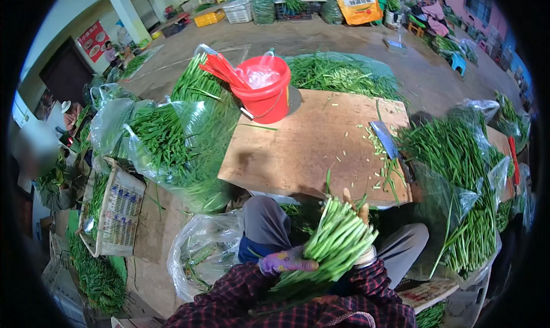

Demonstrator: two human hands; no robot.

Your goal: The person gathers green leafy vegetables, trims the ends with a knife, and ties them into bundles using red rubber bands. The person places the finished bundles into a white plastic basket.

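Note:
A bunch of garlic chives or similar green stalks [339, 235] is held over my lap, its pale cut ends facing up and away from me. My left hand [287, 261], in a purple patterned glove, grips it from the left. On the far right side, my right hand [364, 212] wraps the bunch; the stalks hide most of its palm. Just beyond my knees stands a wooden board table [296, 156]. A cleaver [384, 138] lies at its right side, among short cut stalk ends [374, 145].
A red bucket [262, 98] holding red strips and clear plastic stands at the table's far left corner. Bagged greens flank me on the left [161, 134] and right [455, 151]. An open plastic bag [184, 242] lies by my left knee, near a tilted crate [122, 209].

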